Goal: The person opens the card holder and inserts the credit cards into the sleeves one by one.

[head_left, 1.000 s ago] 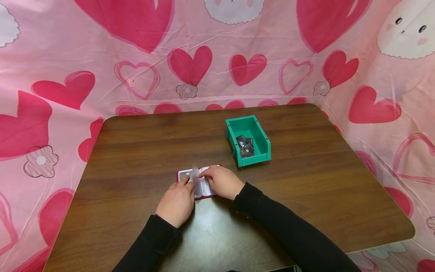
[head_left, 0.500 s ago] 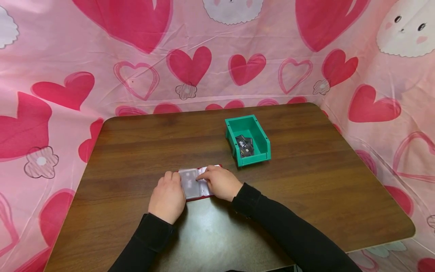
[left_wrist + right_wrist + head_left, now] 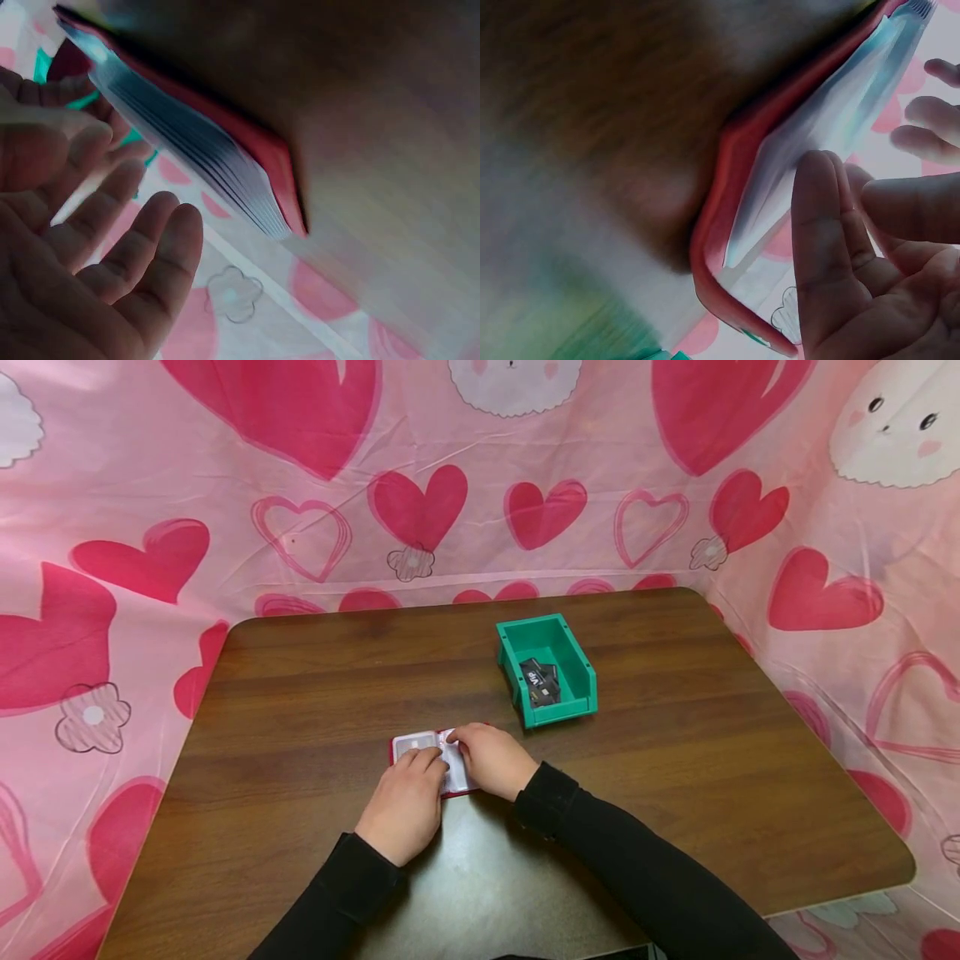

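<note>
A red card holder (image 3: pixel 459 787) lies spread out on the table with its clear plastic sleeves facing up. My left hand (image 3: pixel 405 802) is over its left half and middle, fingers reaching to the fold. In the left wrist view those fingers look relaxed, beside the stacked sleeves (image 3: pixel 187 139), with nothing seen between them. On the right half lies my right hand (image 3: pixel 497 762), its index finger near the top of the fold. The right wrist view has its extended fingers (image 3: pixel 817 195) touching the sleeves (image 3: pixel 832 112) inside the red cover (image 3: pixel 712 195).
Beyond the right hand stands a green plastic bin (image 3: pixel 562 713) holding several dark cards (image 3: pixel 542 683), one printed "Vip". The brown wooden table (image 3: pixel 337 677) has rounded far corners. A pink cloth with hearts (image 3: pixel 547 512) hangs behind it.
My left hand moved left as a clear sleeve turned over onto the left half, then came back right to the fold. My right index finger shifted slightly up and right.
</note>
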{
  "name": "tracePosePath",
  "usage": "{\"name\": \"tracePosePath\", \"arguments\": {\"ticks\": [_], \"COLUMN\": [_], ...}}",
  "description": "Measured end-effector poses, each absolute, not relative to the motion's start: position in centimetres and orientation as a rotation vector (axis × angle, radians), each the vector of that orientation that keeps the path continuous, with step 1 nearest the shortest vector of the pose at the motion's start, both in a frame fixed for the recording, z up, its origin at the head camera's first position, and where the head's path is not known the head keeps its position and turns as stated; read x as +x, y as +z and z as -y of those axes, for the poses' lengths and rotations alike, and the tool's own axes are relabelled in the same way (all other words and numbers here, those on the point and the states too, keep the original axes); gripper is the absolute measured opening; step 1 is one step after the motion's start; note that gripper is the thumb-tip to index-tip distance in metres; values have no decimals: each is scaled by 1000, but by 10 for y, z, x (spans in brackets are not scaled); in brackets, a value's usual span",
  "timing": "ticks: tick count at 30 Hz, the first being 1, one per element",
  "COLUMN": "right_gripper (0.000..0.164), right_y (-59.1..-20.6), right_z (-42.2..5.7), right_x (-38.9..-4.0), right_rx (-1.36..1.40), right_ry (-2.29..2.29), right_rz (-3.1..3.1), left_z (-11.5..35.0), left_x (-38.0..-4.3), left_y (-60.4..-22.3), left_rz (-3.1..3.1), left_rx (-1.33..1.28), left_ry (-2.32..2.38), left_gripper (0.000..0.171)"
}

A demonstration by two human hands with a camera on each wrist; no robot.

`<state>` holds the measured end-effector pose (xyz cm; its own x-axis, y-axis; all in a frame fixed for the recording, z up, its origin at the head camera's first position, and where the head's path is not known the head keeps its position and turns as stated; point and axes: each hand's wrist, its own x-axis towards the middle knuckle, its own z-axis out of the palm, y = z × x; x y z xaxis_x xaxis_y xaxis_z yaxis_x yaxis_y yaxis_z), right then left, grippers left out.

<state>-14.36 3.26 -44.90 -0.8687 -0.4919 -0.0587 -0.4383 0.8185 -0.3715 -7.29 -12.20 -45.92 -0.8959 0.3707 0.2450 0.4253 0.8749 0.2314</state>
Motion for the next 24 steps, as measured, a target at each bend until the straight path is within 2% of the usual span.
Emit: {"name": "tracePosePath", "arguments": {"ticks": [14, 24], "right_gripper": [26, 25], "right_y": [-442, -397], "right_z": [-35, -78], "right_x": [-146, -164], "right_rx": [-624, -574], "right_ry": [-544, -1016], "right_rz": [-2806, -2976], "left_z": [115, 114], "left_x": [-72, -72], "left_y": [-465, -463], "left_rz": [3001, 3015], "left_rx": [-662, -653], "left_ry": [-255, -287], "left_gripper": [32, 32]}}
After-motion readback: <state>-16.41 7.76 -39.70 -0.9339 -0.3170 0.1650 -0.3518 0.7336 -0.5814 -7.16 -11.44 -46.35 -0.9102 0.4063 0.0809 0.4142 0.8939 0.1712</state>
